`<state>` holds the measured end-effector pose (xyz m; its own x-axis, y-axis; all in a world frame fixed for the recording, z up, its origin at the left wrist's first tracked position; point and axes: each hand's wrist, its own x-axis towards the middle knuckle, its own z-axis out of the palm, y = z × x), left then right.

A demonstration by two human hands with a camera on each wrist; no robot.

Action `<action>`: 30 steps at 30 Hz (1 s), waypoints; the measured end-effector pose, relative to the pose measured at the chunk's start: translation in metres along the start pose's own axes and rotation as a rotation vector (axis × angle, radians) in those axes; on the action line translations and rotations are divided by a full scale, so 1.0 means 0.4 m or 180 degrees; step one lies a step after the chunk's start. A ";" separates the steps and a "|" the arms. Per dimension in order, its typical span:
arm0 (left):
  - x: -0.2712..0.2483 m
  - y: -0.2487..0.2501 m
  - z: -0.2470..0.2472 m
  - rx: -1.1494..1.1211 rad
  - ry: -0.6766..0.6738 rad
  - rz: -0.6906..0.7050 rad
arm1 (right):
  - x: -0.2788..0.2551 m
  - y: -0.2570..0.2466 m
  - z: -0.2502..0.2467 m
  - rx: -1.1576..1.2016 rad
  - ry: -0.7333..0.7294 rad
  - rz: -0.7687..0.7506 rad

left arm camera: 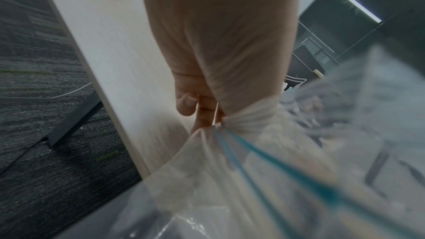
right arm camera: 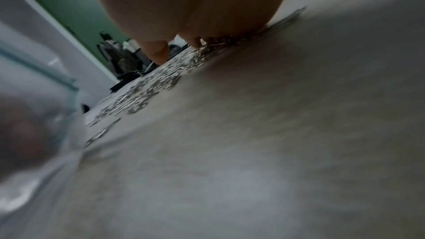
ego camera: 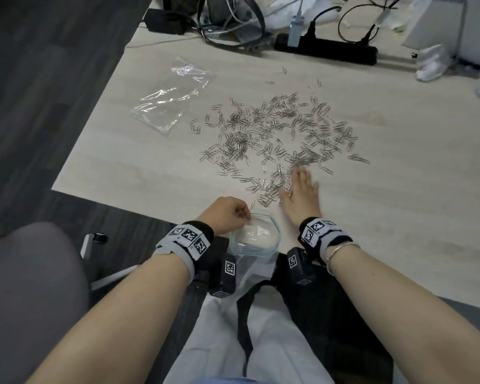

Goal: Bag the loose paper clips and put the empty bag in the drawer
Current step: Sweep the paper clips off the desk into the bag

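1. Pinching the rim of a clear plastic bag (ego camera: 254, 239) with a blue zip strip, the left hand (ego camera: 227, 217) held its mouth open at the near edge of the tabletop (ego camera: 399, 217); the left grip was curled tight round bunched, crinkled film.
2. Flat on the pale wood-grain surface lay the right hand (ego camera: 299, 194), its fingers (ego camera: 302, 176) straight and spread, their tips touching the near edge of the paper clips (ego camera: 277, 131); that grip held nothing.
3. Thin, silvery bent wire, the clips lay scattered in a broad loose patch across the middle of the tabletop, beyond the bag's mouth.
4. A second clear bag (ego camera: 172, 98), flat and wrinkled, lay to the left of the clips, apart from them.
5. A black power strip (ego camera: 327, 49) with plugged-in cables (ego camera: 352, 20) and a crumpled white cloth (ego camera: 430, 63) sat along the far edge.
6. Both wrists wore bands with black-and-white square code tags; no readable writing showed.
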<state>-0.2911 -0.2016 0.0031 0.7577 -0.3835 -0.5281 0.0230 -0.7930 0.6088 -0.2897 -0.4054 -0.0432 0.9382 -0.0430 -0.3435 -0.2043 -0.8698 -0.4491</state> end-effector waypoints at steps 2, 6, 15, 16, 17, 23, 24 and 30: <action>0.004 0.002 -0.001 -0.0034 0.0031 -0.0001 | 0.004 -0.023 0.011 -0.0053 -0.0200 -0.0299; 0.011 -0.001 0.000 -0.0027 0.0067 0.0000 | 0.004 -0.033 0.005 0.0044 -0.0251 -0.0644; 0.034 0.003 -0.002 -0.0120 0.0066 -0.0117 | 0.108 0.180 -0.167 0.0130 0.0674 0.0565; 0.038 0.002 -0.004 -0.0131 0.0060 -0.0135 | 0.121 0.200 -0.177 0.0147 0.0657 0.0704; 0.042 0.002 -0.005 -0.0131 0.0052 -0.0153 | 0.133 0.213 -0.185 0.0192 0.0624 0.0797; 0.055 -0.001 -0.020 -0.0134 0.0081 -0.0247 | 0.185 0.166 -0.164 -0.0022 0.0222 0.0404; 0.057 -0.001 -0.022 -0.0119 0.0083 -0.0255 | 0.186 0.147 -0.154 -0.0040 0.0148 0.0286; 0.075 0.002 -0.032 -0.0083 0.0151 -0.0292 | 0.157 0.036 -0.092 -0.0019 -0.0324 -0.0464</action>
<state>-0.2601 -0.2076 -0.0045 0.7816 -0.2864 -0.5541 0.1102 -0.8110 0.5746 -0.2233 -0.4387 -0.0407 0.9245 0.1336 -0.3571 -0.0662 -0.8662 -0.4954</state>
